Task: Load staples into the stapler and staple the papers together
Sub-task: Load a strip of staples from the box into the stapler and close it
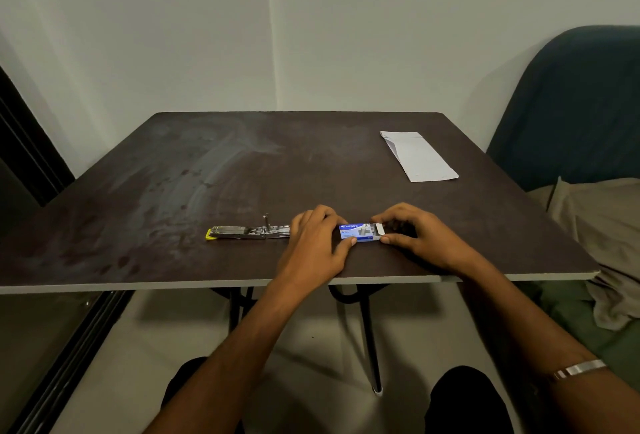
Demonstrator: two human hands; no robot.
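A small blue cardboard box of staples (358,233) lies on the table (242,163) near its front edge, held between both hands. The box is a flat rectangle with white lettering on top; its right end shows a pale flap or inner tray pulled slightly out, and what is inside cannot be made out. The left hand (317,243) is curled closed around the box's left end, thumb on the near side and fingers over the far side. The right hand (412,232) is also curled, its thumb and fingertips pinching the box's right end at the pale flap; the space under its fingers is dark and hard to read.

Just left of the left hand lies the stapler (247,232), a long, narrow shiny metal piece laid open and flat, with a yellow plastic tip at its far left end and a thin pin standing upright near its middle. Its right end is hidden behind the left hand.

The papers (419,156) rest well apart from the hands, at the far right of the table: a white, folded, oblong stack lying at an angle.

The table top is a dark brown, matte square board with dull smears and a pale edge, on black metal legs. A metal bracelet (578,368) circles the right forearm. A dark blue chair (571,104) stands to the right, partly cut off.
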